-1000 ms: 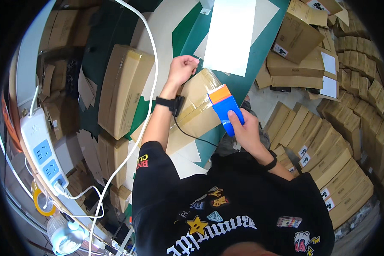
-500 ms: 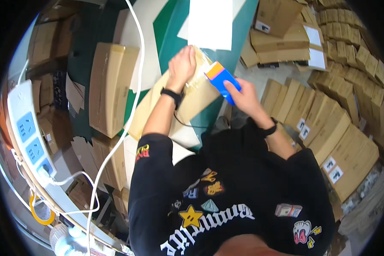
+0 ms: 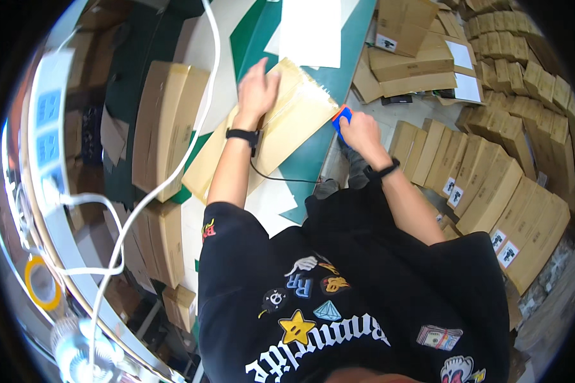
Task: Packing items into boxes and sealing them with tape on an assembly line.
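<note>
A long brown cardboard box [image 3: 292,124] lies slanted on the green table top [image 3: 300,167], with shiny clear tape along its upper face and a ragged tape edge at its far end. My left hand [image 3: 257,92] is over the box's left side near that far end, its fingers spread and holding nothing. In my right hand [image 3: 362,135] is a blue tape dispenser [image 3: 342,121] with an orange edge, at the box's right far corner. My fingers hide most of the dispenser.
White sheets [image 3: 311,32] lie beyond the box. Another carton [image 3: 163,127] stands to the left, behind a hanging white cable [image 3: 198,137]. A power strip [image 3: 48,127] is at far left. Several stacked cartons [image 3: 485,172] fill the right side.
My right hand has moved the tape dispenser right and slightly down, to the box's corner. The left hand has gone from closed at the box's end to spread, a little further left.
</note>
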`<state>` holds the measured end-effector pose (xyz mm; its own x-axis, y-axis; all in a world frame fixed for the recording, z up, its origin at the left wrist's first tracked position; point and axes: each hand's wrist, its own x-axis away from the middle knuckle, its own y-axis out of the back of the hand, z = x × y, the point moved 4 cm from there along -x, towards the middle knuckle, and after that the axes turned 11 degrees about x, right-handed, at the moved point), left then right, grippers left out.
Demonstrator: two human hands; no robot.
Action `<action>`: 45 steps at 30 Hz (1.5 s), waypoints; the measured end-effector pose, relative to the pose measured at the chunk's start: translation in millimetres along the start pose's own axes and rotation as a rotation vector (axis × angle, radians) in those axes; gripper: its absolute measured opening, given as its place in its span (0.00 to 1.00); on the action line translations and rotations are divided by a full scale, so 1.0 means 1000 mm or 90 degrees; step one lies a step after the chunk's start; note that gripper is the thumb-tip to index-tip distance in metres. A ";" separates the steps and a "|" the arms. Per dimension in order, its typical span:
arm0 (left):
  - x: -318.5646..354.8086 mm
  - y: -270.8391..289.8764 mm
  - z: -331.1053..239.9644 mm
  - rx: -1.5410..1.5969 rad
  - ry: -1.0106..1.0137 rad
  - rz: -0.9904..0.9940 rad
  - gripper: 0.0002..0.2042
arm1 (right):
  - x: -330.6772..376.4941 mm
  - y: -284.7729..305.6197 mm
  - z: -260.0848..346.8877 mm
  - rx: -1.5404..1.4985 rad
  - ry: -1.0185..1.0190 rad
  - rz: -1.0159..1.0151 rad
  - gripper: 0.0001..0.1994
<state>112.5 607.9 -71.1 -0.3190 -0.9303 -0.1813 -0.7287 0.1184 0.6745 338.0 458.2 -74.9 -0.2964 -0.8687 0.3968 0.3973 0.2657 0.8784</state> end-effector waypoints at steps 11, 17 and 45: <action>0.221 0.085 0.040 -0.129 0.468 -0.187 0.33 | 0.143 0.061 0.009 -0.405 0.275 0.131 0.13; 0.296 0.102 -0.070 0.887 0.287 -0.122 0.17 | 0.225 0.034 0.077 -0.258 0.697 0.188 0.14; 0.324 0.181 0.161 0.551 0.454 0.042 0.10 | 0.327 -0.103 0.173 -0.353 0.191 0.275 0.16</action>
<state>-220.2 383.9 -122.7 -0.1546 -0.8664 0.4747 -0.9873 0.1176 -0.1068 50.1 219.2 10.1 0.2024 -0.8325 0.5157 0.8253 0.4285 0.3678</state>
